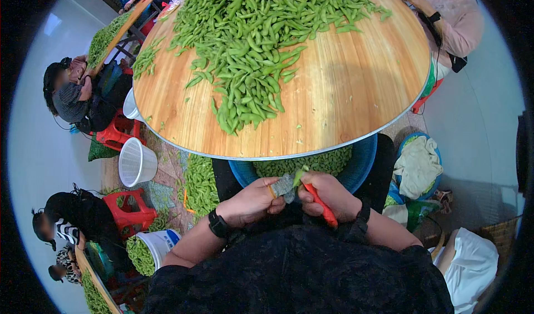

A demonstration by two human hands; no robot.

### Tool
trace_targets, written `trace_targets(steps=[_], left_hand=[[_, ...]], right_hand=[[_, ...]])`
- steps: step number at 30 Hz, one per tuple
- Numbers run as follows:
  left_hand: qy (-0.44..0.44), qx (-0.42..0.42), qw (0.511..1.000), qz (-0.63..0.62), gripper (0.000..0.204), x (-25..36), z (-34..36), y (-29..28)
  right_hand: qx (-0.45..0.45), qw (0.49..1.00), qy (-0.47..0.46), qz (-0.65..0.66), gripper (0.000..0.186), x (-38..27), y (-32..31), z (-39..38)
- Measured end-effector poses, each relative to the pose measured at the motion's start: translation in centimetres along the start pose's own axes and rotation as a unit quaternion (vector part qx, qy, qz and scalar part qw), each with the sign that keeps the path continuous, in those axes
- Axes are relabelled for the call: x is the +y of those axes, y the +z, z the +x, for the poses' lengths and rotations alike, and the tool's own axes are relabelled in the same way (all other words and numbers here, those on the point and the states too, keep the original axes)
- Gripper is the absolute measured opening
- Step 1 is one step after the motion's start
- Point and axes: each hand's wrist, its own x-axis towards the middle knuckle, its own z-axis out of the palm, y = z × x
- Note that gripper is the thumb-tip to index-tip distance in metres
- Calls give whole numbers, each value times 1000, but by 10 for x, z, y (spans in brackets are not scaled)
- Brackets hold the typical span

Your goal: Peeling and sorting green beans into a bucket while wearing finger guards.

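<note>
My left hand [253,204] is closed in a pinch above a blue tub. A grey wrapping [284,187] with a yellowish band covers its fingertips. Between the fingertips of both hands is a green soybean pod [299,175]. My right hand [336,196] is wrapped round a red-handled tool [321,205], whose working end is hidden by the fingers. Just beyond them, the blue tub [364,166] sits between my legs, holding many green pods, partly under the table's edge.
A round wooden table [356,97] bears a heap of soybean pods [250,41]. To the left are pods on the floor [201,186], a white basket [138,162], a white bucket [161,241] and a red stool [130,209]. A cloth-topped tub [417,166] stands right. Other people sit around.
</note>
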Motion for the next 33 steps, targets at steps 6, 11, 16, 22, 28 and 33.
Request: trace_targets(steps=[6, 11, 16, 22, 28, 33], left_hand=[[10, -6, 999, -35, 9, -5, 2, -2], [55, -8, 988, 146, 8, 2, -1, -3], [31, 14, 999, -40, 13, 0, -5, 5], [52, -34, 997, 46, 17, 2, -3, 0], [51, -35, 996, 62, 17, 4, 2, -3], [81, -21, 985, 149, 13, 13, -2, 7]], right_hand=[[37, 994, -69, -75, 14, -7, 5, 0], [21, 969, -128, -210, 8, -14, 7, -6], [-17, 958, -149, -243, 6, -18, 9, -11], [-18, 959, -140, -246, 6, -21, 10, -14], [-25, 960, -138, -241, 7, -21, 9, -14], [-6, 948, -181, -263, 4, -18, 10, -12]])
